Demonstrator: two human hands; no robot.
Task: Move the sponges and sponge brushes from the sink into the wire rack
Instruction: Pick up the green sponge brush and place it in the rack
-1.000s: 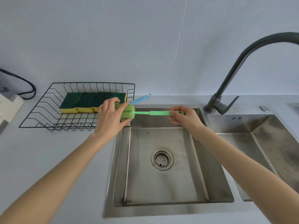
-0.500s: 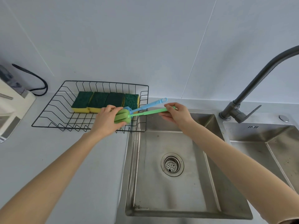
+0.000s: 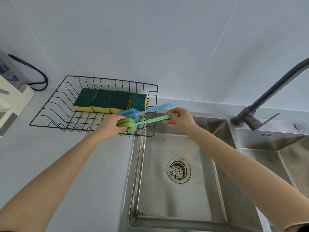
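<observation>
A black wire rack (image 3: 50, 104) stands on the counter left of the steel sink (image 3: 175, 190). Several green-topped yellow sponges (image 3: 110, 101) lie in a row along its back. A blue sponge brush (image 3: 147, 109) rests in the rack with its handle over the right rim. My left hand (image 3: 110, 126) grips the foam head of a green sponge brush (image 3: 128, 124) at the rack's front right corner. My right hand (image 3: 180, 119) pinches the end of its handle above the sink's back edge. The sink basin holds only its drain.
A dark curved faucet (image 3: 260, 104) rises between this sink and a second basin (image 3: 284, 156) at right. A white appliance (image 3: 10, 104) with a black cable (image 3: 36, 76) sits at the far left. Grey counter lies in front of the rack.
Both hands carried the green sponge brush leftward from above the sink's back edge to the rack's front right corner, beside the blue brush. The view has shifted left.
</observation>
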